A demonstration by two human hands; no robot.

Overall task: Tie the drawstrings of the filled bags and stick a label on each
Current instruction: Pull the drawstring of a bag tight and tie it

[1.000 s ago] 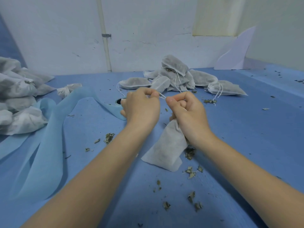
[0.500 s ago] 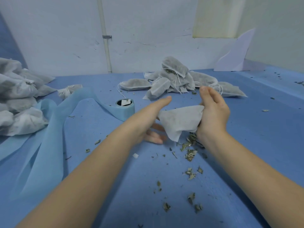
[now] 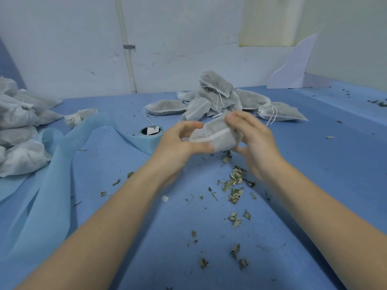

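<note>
A filled white mesh bag is held sideways above the blue table between both hands. My left hand grips its near end, thumb below and fingers curled above. My right hand holds the far end, thumb on top and fingers curled behind. Beyond the hands lies a pile of filled bags with loose white drawstrings. A roll of light blue label tape stands left of my left hand, its strip trailing off to the left.
A second heap of white bags fills the left edge. Dried leaf bits are scattered on the table under and near the hands. A white wall with a pipe runs behind.
One second ago both hands pulled the drawstrings with the bag hanging down. Since then the bag was turned sideways and lifted, and both hands now grip its ends.
</note>
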